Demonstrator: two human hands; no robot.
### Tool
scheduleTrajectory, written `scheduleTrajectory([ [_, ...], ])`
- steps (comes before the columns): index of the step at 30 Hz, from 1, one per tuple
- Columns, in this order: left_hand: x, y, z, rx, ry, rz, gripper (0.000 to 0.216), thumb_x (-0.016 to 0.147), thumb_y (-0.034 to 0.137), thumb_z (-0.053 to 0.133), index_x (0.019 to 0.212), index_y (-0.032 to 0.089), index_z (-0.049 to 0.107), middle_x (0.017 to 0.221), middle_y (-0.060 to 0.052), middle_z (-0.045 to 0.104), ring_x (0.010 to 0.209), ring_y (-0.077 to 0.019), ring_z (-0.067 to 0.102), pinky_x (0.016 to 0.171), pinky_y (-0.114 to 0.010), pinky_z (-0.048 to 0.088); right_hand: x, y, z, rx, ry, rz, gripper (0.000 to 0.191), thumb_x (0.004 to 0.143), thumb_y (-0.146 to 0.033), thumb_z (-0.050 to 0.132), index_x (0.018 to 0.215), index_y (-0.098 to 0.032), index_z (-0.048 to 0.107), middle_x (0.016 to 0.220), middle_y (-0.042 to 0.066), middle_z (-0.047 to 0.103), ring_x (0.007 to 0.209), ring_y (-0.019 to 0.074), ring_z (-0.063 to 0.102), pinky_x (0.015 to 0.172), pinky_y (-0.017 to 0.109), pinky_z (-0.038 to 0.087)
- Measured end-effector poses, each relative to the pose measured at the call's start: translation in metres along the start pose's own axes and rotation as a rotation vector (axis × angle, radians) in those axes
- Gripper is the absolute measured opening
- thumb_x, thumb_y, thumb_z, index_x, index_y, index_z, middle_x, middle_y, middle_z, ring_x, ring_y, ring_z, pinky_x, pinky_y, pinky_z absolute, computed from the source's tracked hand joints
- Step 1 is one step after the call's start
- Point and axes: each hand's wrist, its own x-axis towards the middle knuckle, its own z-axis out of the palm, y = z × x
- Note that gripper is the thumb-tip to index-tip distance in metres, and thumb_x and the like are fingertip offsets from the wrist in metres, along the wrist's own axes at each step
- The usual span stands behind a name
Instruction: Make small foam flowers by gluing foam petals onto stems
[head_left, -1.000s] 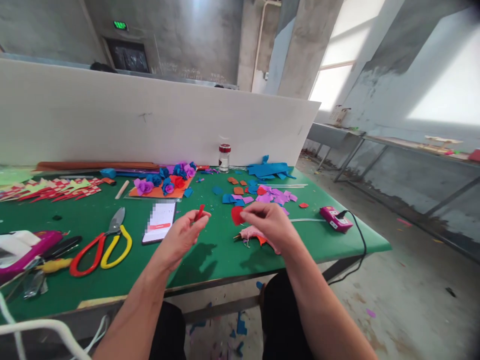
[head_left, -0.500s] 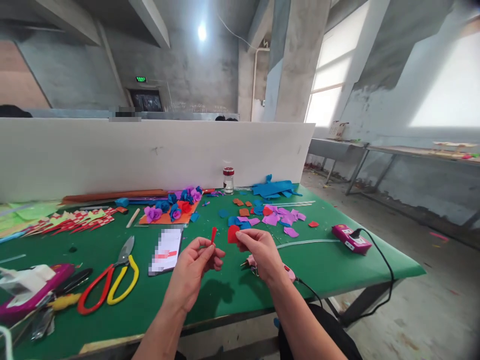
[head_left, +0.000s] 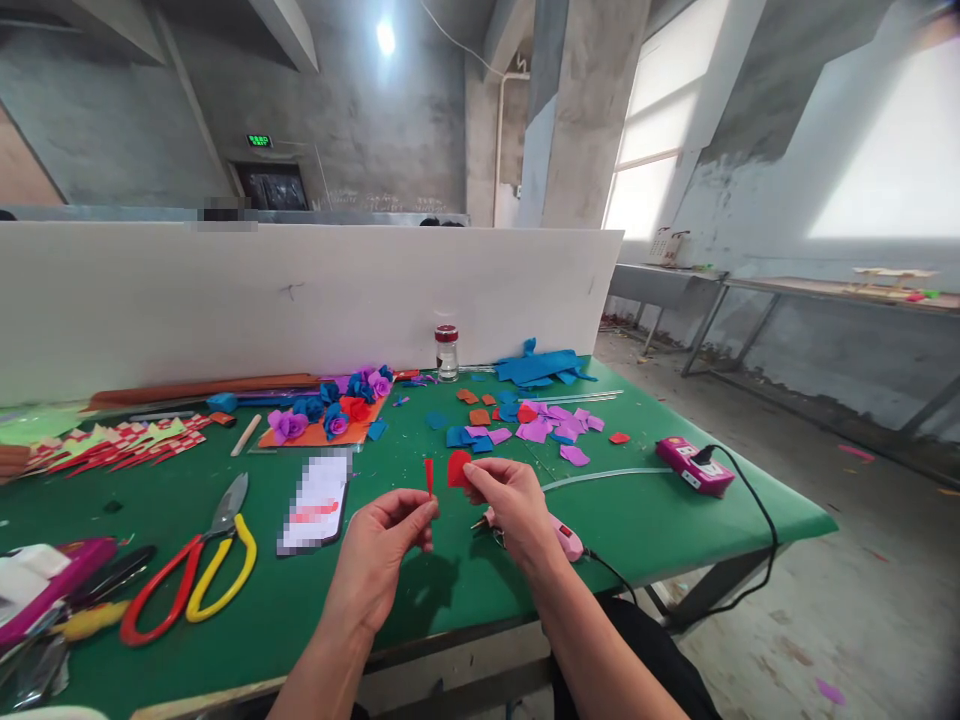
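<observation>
Left hand (head_left: pixel 379 555) grip pinched a thin red roll (head_left: pixel 429 474) upright; right hand (head_left: pixel 506 505) grip pinched a red petal (head_left: pixel 457 468) just beside it, both above the desk's (head_left: pixel 637 510) front edge. Risk: either piece could slip from those fingertip holds (glue gun (head_left: pixel 561 540) lay directly beneath, possibly hot). That hand hid most of the gun.

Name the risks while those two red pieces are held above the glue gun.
The glue gun lies just beneath the right hand; if hot, its tip could burn skin. The thin red roll, pinched only at its lower end by the left hand, could slip. The red petal could drop among the loose scraps.
</observation>
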Motion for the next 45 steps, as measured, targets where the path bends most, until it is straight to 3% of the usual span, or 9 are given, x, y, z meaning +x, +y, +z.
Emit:
scheduleTrajectory([
  [13,-0.002,-0.003,0.007,-0.047,-0.005,-0.03,0.031,0.053,0.037,0.085,0.066,0.013,0.07,0.05,0.004,0.053,0.045,-0.0064,0.044,0.041,-0.018,0.037,-0.003,0.007,0.003,-0.045,-0.037,-0.077,0.023,0.073,-0.032,0.062,0.066,-0.013,0.073,0.055,0.001,0.059,0.054,0.0114,0.05,0.052,0.022,0.038],
  [23,-0.001,-0.005,0.007,-0.14,-0.075,-0.108,0.029,0.055,0.035,0.085,0.067,0.013,0.071,0.052,0.003,0.054,0.047,-0.0059,0.045,0.042,-0.017,0.037,-0.003,0.005,0.004,-0.031,-0.041,-0.093,0.023,0.073,-0.032,0.062,0.063,-0.013,0.071,0.054,0.0,0.056,0.055,0.0107,0.047,0.053,0.022,0.037],
  [45,-0.002,-0.003,0.014,-0.075,0.013,-0.058,0.033,0.046,0.036,0.087,0.065,0.014,0.071,0.053,0.002,0.058,0.046,-0.0076,0.046,0.043,-0.02,0.039,-0.007,0.008,0.008,0.015,-0.064,-0.062,0.022,0.072,-0.032,0.064,0.07,-0.013,0.075,0.057,0.002,0.062,0.055,0.0124,0.052,0.055,0.023,0.042],
])
